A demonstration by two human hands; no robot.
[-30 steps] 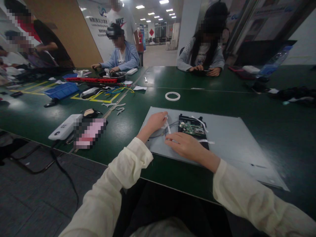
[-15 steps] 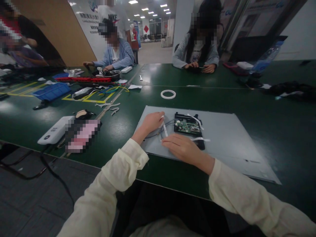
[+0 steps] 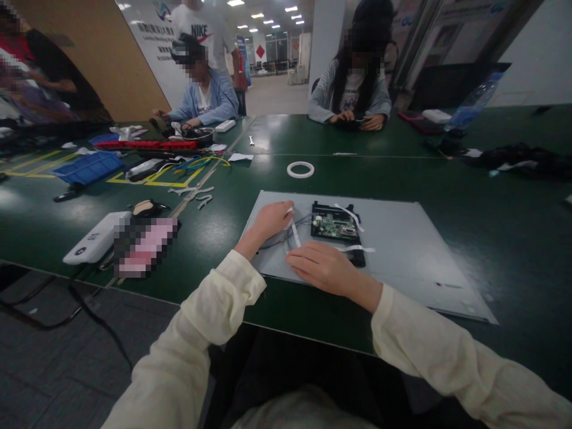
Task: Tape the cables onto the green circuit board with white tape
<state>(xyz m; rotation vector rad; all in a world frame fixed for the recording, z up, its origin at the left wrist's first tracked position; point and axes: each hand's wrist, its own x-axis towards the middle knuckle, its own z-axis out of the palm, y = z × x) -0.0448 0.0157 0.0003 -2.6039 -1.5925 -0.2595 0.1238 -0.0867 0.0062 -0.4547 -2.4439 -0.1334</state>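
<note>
A strip of white tape (image 3: 295,234) runs between my two hands, just above or on a grey flat panel (image 3: 402,244). The fingers of my left hand (image 3: 273,220) pinch its upper end. My right hand (image 3: 324,265) holds the lower end, its fingers pressed together. Grey cables (image 3: 305,220) pass by the strip toward a green circuit board (image 3: 335,225) in a black frame. One piece of white tape (image 3: 351,217) lies over the board's upper right, and another (image 3: 357,248) crosses the black part below, partly behind my right hand.
Beyond the panel lies a roll of white tape (image 3: 301,170). At the left are a white power bank (image 3: 96,237), a pink blurred item (image 3: 149,244), grey scraps (image 3: 203,199) and a blue bin (image 3: 89,167). Two people (image 3: 203,98) (image 3: 353,95) sit across the green table.
The whole view has shifted slightly, so everything sits a little further left. Both hands keep their hold on the tape strip, with hardly any movement over the panel.
</note>
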